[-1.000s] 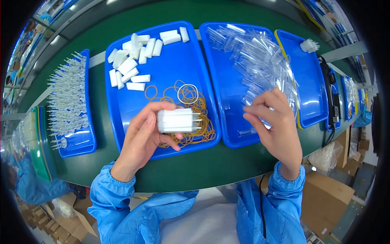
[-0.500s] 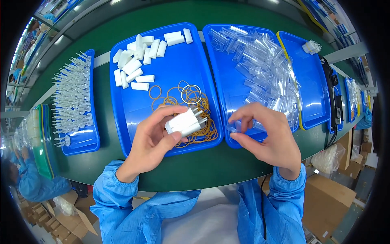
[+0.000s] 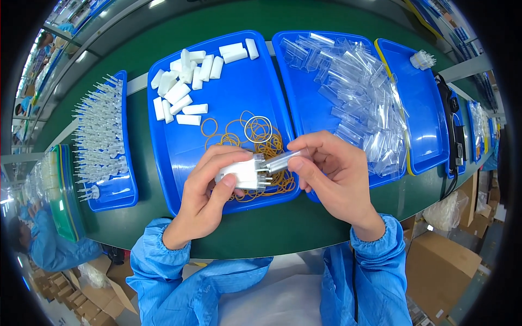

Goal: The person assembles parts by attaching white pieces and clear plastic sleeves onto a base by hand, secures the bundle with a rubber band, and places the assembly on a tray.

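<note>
My left hand [image 3: 202,193] is closed round a bundle of white parts [image 3: 241,174], whose thin prongs point right. Between the thumb and fingertips of my right hand [image 3: 338,175] is a clear plastic sleeve [image 3: 281,162], its left end at the upper prongs; whether it covers one, I cannot make out. Below both hands, tan rubber bands [image 3: 269,142] and a pale ring [image 3: 258,128] lie in a blue tray [image 3: 234,92]. White blocks [image 3: 177,92] fill the upper left of that same tray.
To the right, a second blue tray [image 3: 312,103] carries a heap of clear sleeves [image 3: 361,92]. Beyond it, another blue tray [image 3: 421,127] has a small pronged bundle [image 3: 422,60]. At far left, many white pronged parts [image 3: 100,136] stand in a narrow tray [image 3: 117,200].
My right hand has moved left and brought a clear sleeve up to the prongs of the bundle. My left hand keeps its hold, nearly in the same place.
</note>
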A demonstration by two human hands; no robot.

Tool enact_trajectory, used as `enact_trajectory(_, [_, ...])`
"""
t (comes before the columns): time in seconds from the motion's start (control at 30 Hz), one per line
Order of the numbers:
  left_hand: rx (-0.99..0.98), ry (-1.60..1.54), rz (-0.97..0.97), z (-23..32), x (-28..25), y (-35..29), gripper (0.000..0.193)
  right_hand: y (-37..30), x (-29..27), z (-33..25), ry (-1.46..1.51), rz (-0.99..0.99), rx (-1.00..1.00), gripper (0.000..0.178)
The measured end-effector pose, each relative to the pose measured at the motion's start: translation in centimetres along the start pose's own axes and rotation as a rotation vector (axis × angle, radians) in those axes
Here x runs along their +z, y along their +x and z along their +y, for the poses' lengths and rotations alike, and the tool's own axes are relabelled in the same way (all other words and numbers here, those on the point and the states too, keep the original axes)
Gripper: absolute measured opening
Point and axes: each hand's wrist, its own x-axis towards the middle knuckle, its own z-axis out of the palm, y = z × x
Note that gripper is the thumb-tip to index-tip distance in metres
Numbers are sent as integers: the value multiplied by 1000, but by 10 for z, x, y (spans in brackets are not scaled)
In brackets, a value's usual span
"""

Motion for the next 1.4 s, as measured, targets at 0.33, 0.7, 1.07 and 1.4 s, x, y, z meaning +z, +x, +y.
enact_trajectory(0.33, [62, 205, 90, -1, 4, 0, 34, -6, 10, 8, 2, 0, -10, 21])
enact_trajectory(0.7, [204, 367, 136, -1, 4, 3, 35, -9, 16, 16, -15, 46, -146, 20])
enact_trajectory(1.07, [149, 355, 168, 0, 6, 0, 34, -11, 22, 22, -79, 124, -127, 20])
enact_trajectory(1.4, [185, 361, 138, -1, 6, 0, 40, -9, 20, 20, 113, 64, -4, 20])
